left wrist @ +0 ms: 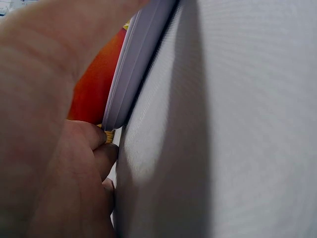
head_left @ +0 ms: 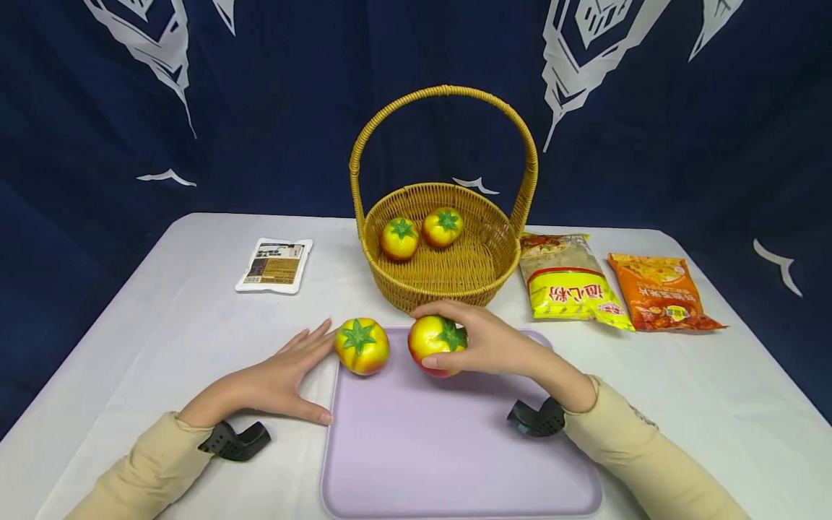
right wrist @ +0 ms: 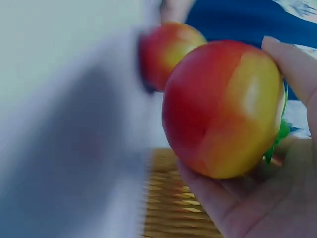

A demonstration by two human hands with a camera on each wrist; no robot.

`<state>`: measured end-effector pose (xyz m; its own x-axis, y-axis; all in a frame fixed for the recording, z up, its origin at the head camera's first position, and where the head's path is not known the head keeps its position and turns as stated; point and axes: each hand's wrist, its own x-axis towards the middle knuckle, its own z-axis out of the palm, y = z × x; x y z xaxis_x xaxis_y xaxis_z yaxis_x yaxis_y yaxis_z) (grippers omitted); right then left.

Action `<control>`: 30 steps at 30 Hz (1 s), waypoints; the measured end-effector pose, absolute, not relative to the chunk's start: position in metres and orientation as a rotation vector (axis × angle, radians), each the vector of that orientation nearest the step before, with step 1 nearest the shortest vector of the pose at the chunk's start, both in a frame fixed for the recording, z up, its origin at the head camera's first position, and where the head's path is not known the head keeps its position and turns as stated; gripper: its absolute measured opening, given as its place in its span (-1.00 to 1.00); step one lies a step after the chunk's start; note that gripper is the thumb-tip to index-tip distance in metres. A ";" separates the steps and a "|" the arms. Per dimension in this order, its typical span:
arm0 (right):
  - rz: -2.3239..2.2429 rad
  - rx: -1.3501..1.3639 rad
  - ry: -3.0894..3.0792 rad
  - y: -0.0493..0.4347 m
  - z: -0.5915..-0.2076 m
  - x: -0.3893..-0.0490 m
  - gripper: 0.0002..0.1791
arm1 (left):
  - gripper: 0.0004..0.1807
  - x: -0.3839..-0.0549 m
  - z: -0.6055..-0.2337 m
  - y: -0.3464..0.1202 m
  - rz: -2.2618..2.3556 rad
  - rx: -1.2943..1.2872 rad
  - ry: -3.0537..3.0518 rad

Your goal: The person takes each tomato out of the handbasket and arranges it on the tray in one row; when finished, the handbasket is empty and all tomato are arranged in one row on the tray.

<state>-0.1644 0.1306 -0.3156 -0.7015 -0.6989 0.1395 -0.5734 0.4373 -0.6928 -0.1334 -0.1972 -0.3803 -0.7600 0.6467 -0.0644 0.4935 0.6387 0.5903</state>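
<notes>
Your right hand (head_left: 487,343) is gripping a toy tomato (head_left: 432,341) at frame centre, fingers curled round it, over the far edge of the lilac tray (head_left: 455,455). Your left hand (head_left: 286,375) is lying open at the tray's left edge — fingertips touching a second tomato (head_left: 361,346). Just behind is sitting the wicker basket (head_left: 448,271), holding two more tomatoes (head_left: 421,232). Snack bags (head_left: 617,289) are lying right of it — a flat pouch (head_left: 274,265) upper left.
</notes>
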 end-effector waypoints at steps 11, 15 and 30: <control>-1.034 -1.032 2.597 0.108 -0.343 -0.164 -0.30 | 0.29 -0.134 -0.381 -0.198 0.817 0.921 2.586; -1.005 -1.065 2.635 0.104 -0.344 -0.163 -0.25 | 0.28 -0.134 -0.379 -0.198 0.816 0.928 2.586; -0.755 -1.150 2.657 0.121 -0.311 -0.159 -0.19 | 0.29 -0.134 -0.381 -0.197 0.833 0.933 2.597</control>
